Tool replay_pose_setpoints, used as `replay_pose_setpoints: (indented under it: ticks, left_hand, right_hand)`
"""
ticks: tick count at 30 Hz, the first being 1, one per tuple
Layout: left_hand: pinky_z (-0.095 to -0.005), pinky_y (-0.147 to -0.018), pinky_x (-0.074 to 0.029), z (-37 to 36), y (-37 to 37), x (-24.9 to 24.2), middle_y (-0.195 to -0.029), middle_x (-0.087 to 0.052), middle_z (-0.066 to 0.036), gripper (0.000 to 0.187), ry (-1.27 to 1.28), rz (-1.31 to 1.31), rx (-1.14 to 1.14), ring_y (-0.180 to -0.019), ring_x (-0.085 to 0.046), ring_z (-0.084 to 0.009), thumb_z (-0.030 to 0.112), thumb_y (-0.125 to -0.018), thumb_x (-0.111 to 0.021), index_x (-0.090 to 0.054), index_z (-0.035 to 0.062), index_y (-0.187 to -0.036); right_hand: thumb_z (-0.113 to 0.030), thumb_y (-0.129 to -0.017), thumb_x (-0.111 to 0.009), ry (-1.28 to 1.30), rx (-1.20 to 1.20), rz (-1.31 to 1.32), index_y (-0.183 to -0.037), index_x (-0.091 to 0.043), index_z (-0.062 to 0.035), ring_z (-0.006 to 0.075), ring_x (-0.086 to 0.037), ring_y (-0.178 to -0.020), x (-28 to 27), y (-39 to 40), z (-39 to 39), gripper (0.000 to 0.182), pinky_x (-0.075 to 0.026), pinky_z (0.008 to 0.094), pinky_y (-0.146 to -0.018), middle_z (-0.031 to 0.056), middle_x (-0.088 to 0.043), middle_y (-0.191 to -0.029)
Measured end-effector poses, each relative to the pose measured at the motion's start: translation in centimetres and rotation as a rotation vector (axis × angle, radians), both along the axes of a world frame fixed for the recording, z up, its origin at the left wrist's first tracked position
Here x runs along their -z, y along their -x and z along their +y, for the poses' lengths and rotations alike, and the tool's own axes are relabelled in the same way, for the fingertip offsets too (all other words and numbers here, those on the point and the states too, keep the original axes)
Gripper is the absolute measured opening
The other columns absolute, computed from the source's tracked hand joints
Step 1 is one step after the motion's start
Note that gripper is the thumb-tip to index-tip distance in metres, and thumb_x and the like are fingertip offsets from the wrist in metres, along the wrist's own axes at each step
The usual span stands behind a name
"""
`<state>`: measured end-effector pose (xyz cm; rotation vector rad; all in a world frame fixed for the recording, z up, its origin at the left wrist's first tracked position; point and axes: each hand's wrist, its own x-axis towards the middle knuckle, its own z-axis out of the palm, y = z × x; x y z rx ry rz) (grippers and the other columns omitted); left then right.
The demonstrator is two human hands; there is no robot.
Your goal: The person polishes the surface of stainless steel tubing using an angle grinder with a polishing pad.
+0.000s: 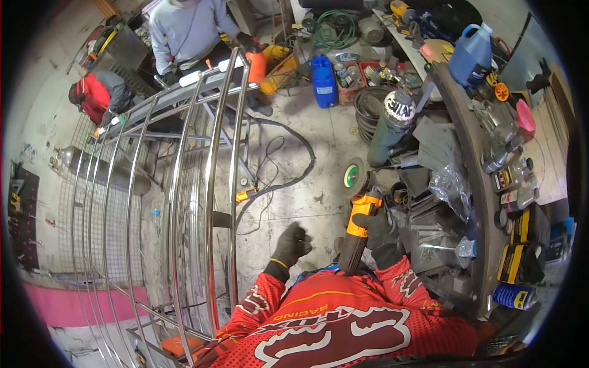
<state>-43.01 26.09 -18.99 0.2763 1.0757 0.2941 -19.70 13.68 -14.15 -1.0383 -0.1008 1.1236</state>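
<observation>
My right hand (378,228), in a dark glove, is wrapped around the body of a yellow and black angle grinder (359,228). The grinder's disc (354,176) is at its far end, with a green centre and a pale rim, pointing away from me. Below, the black rear end of the tool reaches close to my red jersey (331,325). My left hand (292,245), also gloved, hovers over the floor with its fingers curled in and nothing visible in them. To its left stands a polished metal tube frame (215,153) with long curved bars.
On the right runs a bench (475,153) with bottles, a blue jug (471,54) and cans. A gas cylinder (386,135) stands beside it. A black cable (307,165) loops over the floor (282,211). Two people work beyond the frame, one in a grey top (187,30).
</observation>
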Motion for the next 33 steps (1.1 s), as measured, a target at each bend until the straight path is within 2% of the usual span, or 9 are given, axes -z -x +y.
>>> replay_pose_setpoints:
  ticks: [3,5,6,8,13,17,19,25,33]
  left_hand:
    - [-0.0454,-0.069,-0.049,0.3,3.9,8.6,-0.077,-0.057,-0.005,0.027,0.119,-0.118,0.017,-0.067,-0.055,-0.0272,0.036,-0.093,-0.063,-0.056,0.0141,-0.078]
    - [-0.0469,-0.07,-0.048,-0.4,3.7,12.0,-0.079,-0.057,-0.007,0.025,-0.373,-0.208,0.192,-0.072,-0.057,-0.0293,0.031,-0.093,-0.063,-0.056,0.0128,-0.077]
    - [-0.0476,-0.076,-0.053,-0.5,2.1,8.9,-0.084,-0.058,-0.009,0.018,-0.53,-0.068,0.224,-0.079,-0.06,-0.0284,0.021,-0.093,-0.064,-0.057,0.007,-0.086]
    - [-0.0481,-0.083,-0.057,0.8,-2.2,0.1,-0.095,-0.059,-0.011,0.019,-0.404,-0.09,0.179,-0.084,-0.064,-0.0267,0.015,-0.094,-0.066,-0.056,0.0022,-0.103]
    - [-0.0369,-0.075,-0.061,4.2,-8.2,-9.0,-0.111,-0.061,-0.014,0.048,-1.015,-0.013,0.406,-0.085,-0.064,-0.0193,0.011,-0.091,-0.071,-0.045,0.0034,-0.132]
    - [-0.032,-0.077,-0.059,5.5,-11.7,-11.5,-0.108,-0.063,-0.011,0.035,-1.227,0.022,0.507,-0.085,-0.063,-0.0147,0.011,-0.092,-0.07,-0.057,0.0016,-0.124]
    - [-0.0303,-0.083,-0.056,5.0,-12.8,-12.4,-0.104,-0.065,-0.01,0.031,-1.739,0.18,0.568,-0.086,-0.065,-0.0148,0.011,-0.093,-0.07,-0.062,-0.0007,-0.12]
    - [-0.0315,-0.088,-0.055,3.4,-14.0,-11.8,-0.107,-0.069,-0.013,0.038,-1.461,0.118,0.583,-0.096,-0.068,-0.0188,0.012,-0.09,-0.073,-0.062,-0.002,-0.124]
    - [-0.0306,-0.087,-0.055,4.0,-13.9,-10.0,-0.109,-0.07,-0.01,0.035,-1.57,0.171,0.605,-0.096,-0.068,-0.0164,0.007,-0.088,-0.075,-0.063,-0.0001,-0.121]
  right_hand:
    - [0.002,-0.074,-0.077,-0.026,0.0,0.001,-0.121,-0.058,-0.0075,0.0218,-0.068,-0.08,2.0,-0.9,-0.7,0.052,-0.061,0.0382,-0.072,0.0045,-0.064,-0.098]
    - [0.001,-0.074,-0.077,0.001,0.02,0.02,-0.121,-0.058,-0.0073,0.0218,-0.068,-0.079,1.7,-0.6,-1.2,0.052,-0.061,0.0381,-0.072,0.0048,-0.065,-0.098]
    - [0.0,-0.074,-0.078,0.023,0.031,0.032,-0.121,-0.058,-0.0071,0.0218,-0.068,-0.079,1.6,-0.6,-1.3,0.051,-0.061,0.0379,-0.071,0.0051,-0.065,-0.097]
    - [0.001,-0.074,-0.078,0.023,0.012,0.019,-0.121,-0.058,-0.0065,0.0217,-0.068,-0.078,1.3,-0.7,-1.5,0.051,-0.061,0.0379,-0.071,0.0053,-0.065,-0.097]
    - [0.007,-0.077,-0.074,-0.006,-0.007,0.023,-0.121,-0.054,-0.0037,0.0273,-0.071,-0.078,1.0,-0.9,-1.7,0.049,-0.062,0.0414,-0.07,0.0118,-0.067,-0.092]
    - [0.007,-0.077,-0.075,-0.033,-0.024,0.023,-0.119,-0.057,-0.0037,0.0266,-0.07,-0.076,2.0,-0.7,-2.0,0.047,-0.062,0.0407,-0.07,0.0111,-0.068,-0.092]
    - [0.005,-0.075,-0.078,-0.028,-0.053,0.05,-0.118,-0.059,-0.0046,0.025,-0.07,-0.078,2.8,-0.6,-2.3,0.047,-0.062,0.0401,-0.071,0.0092,-0.068,-0.093]
    - [0.003,-0.075,-0.081,-0.006,-0.078,-0.03,-0.121,-0.057,-0.0074,0.0231,-0.069,-0.082,2.6,-0.7,-2.3,0.053,-0.061,0.0386,-0.074,0.0073,-0.067,-0.096]
    - [0.003,-0.074,-0.082,0.009,-0.113,0.013,-0.131,-0.045,-0.0098,0.0226,-0.068,-0.082,1.9,-0.2,-2.5,0.069,-0.061,0.0388,-0.073,0.0079,-0.064,-0.098]
